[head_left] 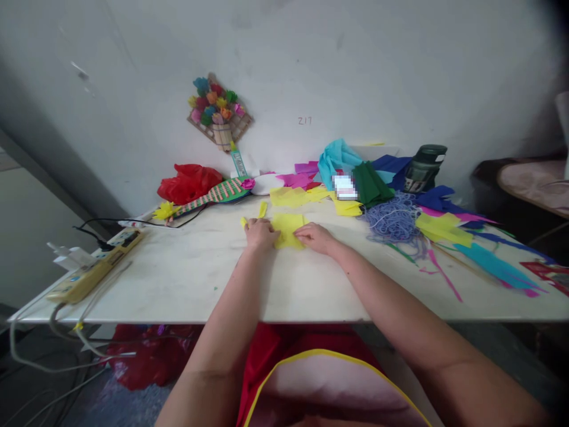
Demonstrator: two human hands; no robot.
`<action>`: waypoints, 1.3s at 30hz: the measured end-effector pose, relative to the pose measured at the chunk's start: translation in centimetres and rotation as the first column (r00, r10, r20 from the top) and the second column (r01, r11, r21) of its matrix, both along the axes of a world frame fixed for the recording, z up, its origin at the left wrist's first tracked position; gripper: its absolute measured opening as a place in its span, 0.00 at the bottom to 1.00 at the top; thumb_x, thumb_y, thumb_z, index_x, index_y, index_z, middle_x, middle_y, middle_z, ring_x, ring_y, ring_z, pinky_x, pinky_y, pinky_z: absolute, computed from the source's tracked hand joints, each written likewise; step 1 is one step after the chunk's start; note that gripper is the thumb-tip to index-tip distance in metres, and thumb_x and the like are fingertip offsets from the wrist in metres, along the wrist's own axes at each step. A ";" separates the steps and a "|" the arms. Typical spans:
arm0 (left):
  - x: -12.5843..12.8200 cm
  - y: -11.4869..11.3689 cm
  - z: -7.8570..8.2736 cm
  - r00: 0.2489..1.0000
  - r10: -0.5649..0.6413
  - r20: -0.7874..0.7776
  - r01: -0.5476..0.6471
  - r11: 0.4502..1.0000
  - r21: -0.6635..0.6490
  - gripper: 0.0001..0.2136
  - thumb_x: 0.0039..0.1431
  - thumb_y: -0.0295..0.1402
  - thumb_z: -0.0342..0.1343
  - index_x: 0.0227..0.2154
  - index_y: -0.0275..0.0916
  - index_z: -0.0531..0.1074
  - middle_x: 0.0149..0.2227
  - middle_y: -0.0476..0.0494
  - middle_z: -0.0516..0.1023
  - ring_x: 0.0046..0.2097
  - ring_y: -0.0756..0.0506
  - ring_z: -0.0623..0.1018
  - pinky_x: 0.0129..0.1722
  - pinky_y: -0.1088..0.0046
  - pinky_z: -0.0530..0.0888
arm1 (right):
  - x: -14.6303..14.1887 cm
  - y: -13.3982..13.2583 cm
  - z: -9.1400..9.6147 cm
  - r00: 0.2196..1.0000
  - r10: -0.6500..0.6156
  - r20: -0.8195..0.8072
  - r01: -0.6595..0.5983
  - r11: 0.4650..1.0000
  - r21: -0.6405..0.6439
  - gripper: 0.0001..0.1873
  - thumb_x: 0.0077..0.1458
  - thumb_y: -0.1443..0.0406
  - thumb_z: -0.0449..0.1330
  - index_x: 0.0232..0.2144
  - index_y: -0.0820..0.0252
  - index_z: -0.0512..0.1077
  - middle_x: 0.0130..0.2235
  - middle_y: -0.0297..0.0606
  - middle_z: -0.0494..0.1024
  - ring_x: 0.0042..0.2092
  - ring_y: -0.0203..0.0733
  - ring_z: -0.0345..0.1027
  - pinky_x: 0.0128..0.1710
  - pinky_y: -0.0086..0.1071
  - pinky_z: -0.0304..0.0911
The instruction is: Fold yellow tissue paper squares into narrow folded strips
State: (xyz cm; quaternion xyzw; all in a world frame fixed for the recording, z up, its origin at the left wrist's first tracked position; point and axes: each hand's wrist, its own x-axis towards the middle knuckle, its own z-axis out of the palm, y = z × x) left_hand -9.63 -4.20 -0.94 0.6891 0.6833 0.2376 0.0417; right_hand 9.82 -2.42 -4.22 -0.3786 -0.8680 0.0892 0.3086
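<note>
A yellow sheet of tissue paper (288, 228) lies flat on the white table (200, 279), in the middle. My left hand (260, 233) presses on its left edge with curled fingers. My right hand (315, 237) rests on its right edge, fingers bent and pinching the paper. A small yellow paper strip (262, 209) lies just beyond the left hand.
Coloured tissue sheets (347, 172) and a tangle of blue string (393, 220) crowd the back right. A dark green bottle (423, 167) stands by the wall. A red bag (189, 181), a paper guitar (213, 196) and a yellow power strip (95, 267) are at the left.
</note>
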 end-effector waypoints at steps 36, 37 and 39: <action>1.1 -0.9 1.2 -0.164 -0.062 0.985 0.407 0.905 0.124 0.07 0.39 0.32 0.56 0.23 0.38 0.64 0.22 0.52 0.67 0.25 0.52 0.71 0.24 0.77 0.68 | 0.9 -0.5 1.9 0.583 -0.374 -0.722 -0.127 0.835 -0.535 0.22 0.47 0.51 0.53 0.37 0.59 0.70 0.38 0.37 0.75 0.37 0.38 0.67 0.34 0.30 0.62; 1.1 -0.9 1.2 -0.149 -0.061 0.987 0.408 0.905 0.118 0.07 0.40 0.32 0.56 0.23 0.38 0.64 0.22 0.52 0.67 0.26 0.52 0.71 0.25 0.76 0.68 | 0.8 -0.7 2.1 0.571 -0.391 -0.722 -0.154 0.813 -0.562 0.22 0.46 0.50 0.53 0.36 0.60 0.70 0.36 0.37 0.75 0.35 0.38 0.67 0.32 0.30 0.62; 1.1 -0.9 1.2 -0.108 -0.070 0.992 0.408 0.907 0.109 0.07 0.40 0.33 0.55 0.24 0.38 0.63 0.23 0.51 0.68 0.27 0.51 0.71 0.26 0.75 0.68 | 0.8 -0.9 2.3 0.569 -0.428 -0.702 -0.188 0.763 -0.618 0.22 0.45 0.49 0.54 0.32 0.61 0.71 0.31 0.37 0.75 0.31 0.38 0.67 0.29 0.30 0.61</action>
